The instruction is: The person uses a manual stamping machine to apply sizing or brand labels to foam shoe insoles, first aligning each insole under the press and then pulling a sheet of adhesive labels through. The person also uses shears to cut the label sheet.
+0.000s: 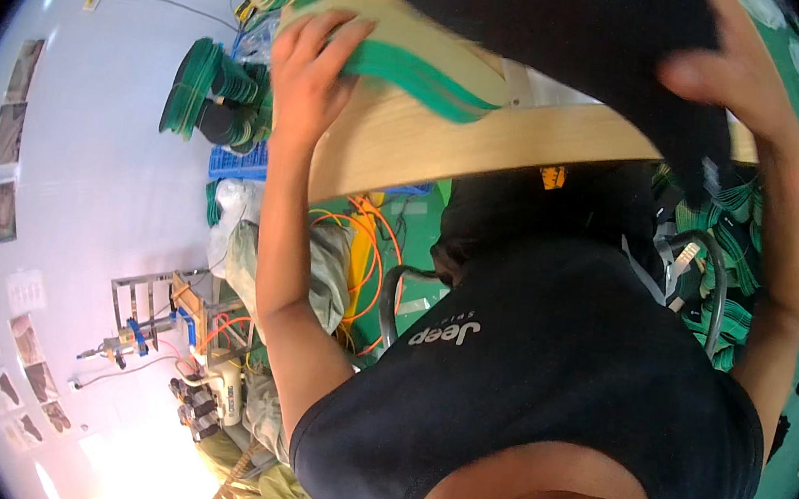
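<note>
My left hand [307, 64] reaches up to the pale wooden tabletop [489, 137] and grips the end of a bright green band [417, 78] that lies across it, fingers curled over the strip. My right hand [719, 79], blurred, holds a large black cloth [560, 23] that covers the far side of the table; its thumb lies on the fabric. My own dark shirt [551, 382] fills the lower middle of the view.
Stacks of folded green bands [204, 93] sit on a blue crate [238, 162] left of the table, with more green bands [727, 235] at right. Orange cables [371, 246] hang below the table. A small metal machine [153, 321] stands by the white wall.
</note>
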`<state>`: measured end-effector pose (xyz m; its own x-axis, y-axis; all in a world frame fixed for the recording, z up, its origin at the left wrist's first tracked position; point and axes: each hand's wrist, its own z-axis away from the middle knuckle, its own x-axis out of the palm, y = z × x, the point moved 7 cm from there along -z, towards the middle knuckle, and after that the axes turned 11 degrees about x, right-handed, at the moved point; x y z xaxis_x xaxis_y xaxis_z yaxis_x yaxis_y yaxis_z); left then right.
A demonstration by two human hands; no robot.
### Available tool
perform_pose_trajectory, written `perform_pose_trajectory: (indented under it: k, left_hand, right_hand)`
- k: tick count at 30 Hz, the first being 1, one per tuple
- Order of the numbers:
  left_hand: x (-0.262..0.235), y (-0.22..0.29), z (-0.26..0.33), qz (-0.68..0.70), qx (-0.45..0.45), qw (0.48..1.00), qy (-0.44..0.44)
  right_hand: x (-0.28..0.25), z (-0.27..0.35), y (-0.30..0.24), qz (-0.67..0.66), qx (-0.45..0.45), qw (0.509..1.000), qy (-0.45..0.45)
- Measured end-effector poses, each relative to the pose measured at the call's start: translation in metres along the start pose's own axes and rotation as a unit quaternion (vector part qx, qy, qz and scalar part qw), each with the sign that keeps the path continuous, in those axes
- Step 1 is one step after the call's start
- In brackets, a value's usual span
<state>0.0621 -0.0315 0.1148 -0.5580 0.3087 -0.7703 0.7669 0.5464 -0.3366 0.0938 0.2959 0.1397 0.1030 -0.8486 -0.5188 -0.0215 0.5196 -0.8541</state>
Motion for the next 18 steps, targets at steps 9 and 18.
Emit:
perform_pose_trajectory:
  k: [9, 18]
  left_hand:
    - [-0.013, 0.014, 0.017, -0.005, -0.026, 0.994, 0.109]
    - [-0.044, -0.039, 0.127, 0.308, -0.285, 0.859, 0.294]
  right_hand:
    - [0.183, -0.074, -0.046, -0.284, -0.005, 0.873, -0.396]
    - [0.188, -0.082, -0.126, 0.047, -0.218, 0.947, -0.232]
